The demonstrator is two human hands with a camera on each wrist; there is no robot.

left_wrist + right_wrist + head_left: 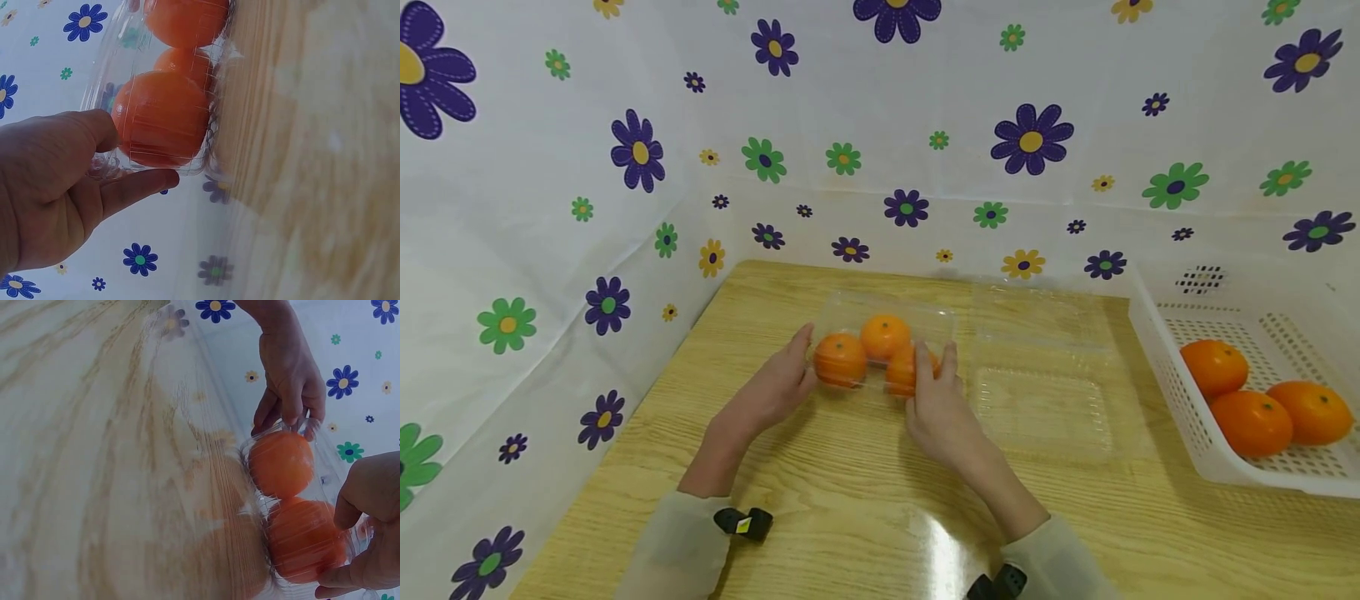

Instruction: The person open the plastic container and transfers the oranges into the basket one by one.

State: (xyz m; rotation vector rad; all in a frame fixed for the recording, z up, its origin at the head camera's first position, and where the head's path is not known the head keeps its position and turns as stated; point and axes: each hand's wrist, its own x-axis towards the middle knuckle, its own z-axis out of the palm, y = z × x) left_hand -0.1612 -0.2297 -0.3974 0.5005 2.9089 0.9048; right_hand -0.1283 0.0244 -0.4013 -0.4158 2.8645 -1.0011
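Both hands hold a clear plastic clamshell box (850,310) over the wooden table, one at each end. Inside are three oranges: a left one (840,360), a back one (885,337) and a right one (901,371) partly hidden by fingers. My left hand (778,375) grips the left end, its thumb and a finger on the plastic in the left wrist view. The right hand (943,417) grips the right end, with its fingers beside the right orange. In the right wrist view, clear plastic (325,447) encloses the fruit.
An open clear clamshell box (1043,408) lies on the table (842,508) just right of the held one. Farther right stands a white perforated basket (1172,367) with three oranges (1251,423) in it. Flower-printed sheeting (865,108) walls off the back and left.
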